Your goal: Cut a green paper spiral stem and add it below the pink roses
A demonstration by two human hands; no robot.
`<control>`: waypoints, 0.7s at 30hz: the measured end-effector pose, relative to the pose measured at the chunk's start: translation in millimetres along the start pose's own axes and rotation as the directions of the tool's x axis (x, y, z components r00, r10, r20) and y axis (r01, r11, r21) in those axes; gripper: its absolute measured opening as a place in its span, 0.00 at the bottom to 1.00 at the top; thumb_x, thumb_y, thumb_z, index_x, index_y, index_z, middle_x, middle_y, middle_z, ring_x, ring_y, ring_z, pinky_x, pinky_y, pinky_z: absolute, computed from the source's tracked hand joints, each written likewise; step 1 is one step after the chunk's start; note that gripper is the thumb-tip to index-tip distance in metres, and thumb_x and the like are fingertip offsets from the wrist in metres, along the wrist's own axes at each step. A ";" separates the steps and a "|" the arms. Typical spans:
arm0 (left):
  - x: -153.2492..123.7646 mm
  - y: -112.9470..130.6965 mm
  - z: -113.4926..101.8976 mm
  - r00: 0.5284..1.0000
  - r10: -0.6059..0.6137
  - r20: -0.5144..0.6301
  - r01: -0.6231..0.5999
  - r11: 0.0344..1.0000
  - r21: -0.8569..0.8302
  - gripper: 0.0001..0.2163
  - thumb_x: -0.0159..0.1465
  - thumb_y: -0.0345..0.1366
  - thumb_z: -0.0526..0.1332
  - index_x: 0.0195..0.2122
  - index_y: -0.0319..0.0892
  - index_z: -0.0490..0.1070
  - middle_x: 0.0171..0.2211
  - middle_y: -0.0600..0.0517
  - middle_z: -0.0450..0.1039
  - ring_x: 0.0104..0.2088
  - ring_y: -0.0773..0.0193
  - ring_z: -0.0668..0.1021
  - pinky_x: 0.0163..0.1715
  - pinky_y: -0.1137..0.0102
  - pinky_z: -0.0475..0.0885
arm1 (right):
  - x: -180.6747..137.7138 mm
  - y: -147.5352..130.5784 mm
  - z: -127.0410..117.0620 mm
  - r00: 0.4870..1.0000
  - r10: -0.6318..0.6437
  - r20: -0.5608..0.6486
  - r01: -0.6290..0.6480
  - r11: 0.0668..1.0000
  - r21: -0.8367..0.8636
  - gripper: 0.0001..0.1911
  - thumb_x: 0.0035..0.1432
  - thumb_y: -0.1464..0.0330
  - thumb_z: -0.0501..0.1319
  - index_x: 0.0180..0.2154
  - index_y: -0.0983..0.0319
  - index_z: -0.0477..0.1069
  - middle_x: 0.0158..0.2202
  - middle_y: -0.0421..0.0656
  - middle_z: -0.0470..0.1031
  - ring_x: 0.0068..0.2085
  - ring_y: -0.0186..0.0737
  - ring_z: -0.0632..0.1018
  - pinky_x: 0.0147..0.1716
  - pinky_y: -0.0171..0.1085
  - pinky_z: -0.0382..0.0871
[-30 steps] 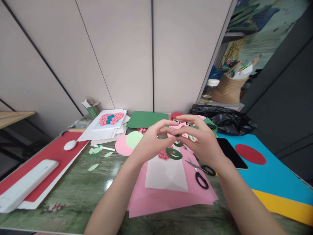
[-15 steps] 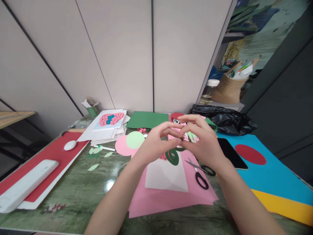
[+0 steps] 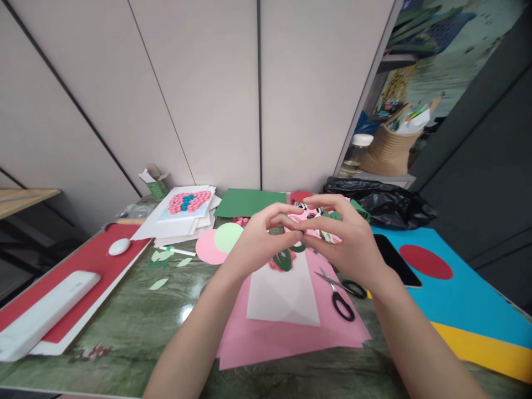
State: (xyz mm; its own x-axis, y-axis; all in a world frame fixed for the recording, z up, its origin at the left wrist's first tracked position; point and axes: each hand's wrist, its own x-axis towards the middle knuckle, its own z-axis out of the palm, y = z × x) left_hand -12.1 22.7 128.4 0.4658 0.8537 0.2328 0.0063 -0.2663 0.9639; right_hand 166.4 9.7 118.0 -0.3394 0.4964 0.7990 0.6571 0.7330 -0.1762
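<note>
My left hand (image 3: 266, 235) and my right hand (image 3: 349, 238) meet above the work, thumbs and fingers pinched together at the tips. Between them is a dark green paper spiral (image 3: 285, 259), its loose end hanging below the fingertips; the pinched part is mostly hidden. Under it lies a white sheet (image 3: 285, 299) with a pink flower shape (image 3: 274, 264) at its top, partly covered by the green paper. Pink paper (image 3: 266, 346) is beneath that sheet. Black-handled scissors (image 3: 343, 307) lie half spread beside my right wrist.
Left: pale green paper leaves (image 3: 158, 284), a white pen (image 3: 183, 251), a white mouse (image 3: 119, 246). Behind: a dark green sheet (image 3: 251, 203) and a picture of pink and blue rosettes (image 3: 189, 203). Right: a black tablet (image 3: 399, 263), blue paper (image 3: 465, 299), a black plastic bag (image 3: 382, 202).
The hanging green paper has drawn up and left, looking smaller, and more of the pink flower shape shows. Both hands stay nearly in place, fingertips shifted slightly left.
</note>
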 end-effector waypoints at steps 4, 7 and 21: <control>-0.1 0.1 -0.3 1.000 -0.008 -0.004 0.008 1.000 0.024 0.13 0.57 0.31 0.60 0.45 0.44 0.68 0.30 0.53 0.73 0.36 0.65 0.75 0.38 0.68 0.70 | -0.6 1.2 2.2 0.999 -0.019 0.048 0.018 1.000 0.008 0.10 0.57 0.73 0.60 0.39 0.53 0.74 0.48 0.45 0.69 0.48 0.44 0.72 0.44 0.47 0.68; 0.1 -0.7 -0.8 1.000 -0.011 0.006 0.011 1.000 0.006 0.13 0.58 0.31 0.60 0.45 0.44 0.68 0.33 0.52 0.74 0.37 0.65 0.75 0.37 0.68 0.71 | -0.1 0.1 3.5 1.000 0.012 0.022 -0.012 1.000 -0.004 0.10 0.56 0.74 0.61 0.37 0.54 0.74 0.47 0.44 0.69 0.48 0.44 0.72 0.44 0.47 0.67; -1.5 -0.8 4.1 0.996 -0.008 0.083 0.009 1.000 -0.017 0.13 0.58 0.31 0.60 0.46 0.45 0.68 0.36 0.49 0.74 0.41 0.61 0.75 0.30 0.72 0.70 | 0.7 -4.6 6.3 0.996 0.079 -0.033 -0.078 0.997 0.015 0.10 0.48 0.76 0.64 0.25 0.58 0.64 0.44 0.43 0.70 0.46 0.45 0.72 0.43 0.47 0.66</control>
State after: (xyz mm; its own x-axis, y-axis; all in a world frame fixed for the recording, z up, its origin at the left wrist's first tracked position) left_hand -9.2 19.8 126.7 0.5379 0.8154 0.2138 -0.0045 -0.2508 0.9680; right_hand 158.8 9.7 115.8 -0.2641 0.5366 0.8015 0.6715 0.6988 -0.2466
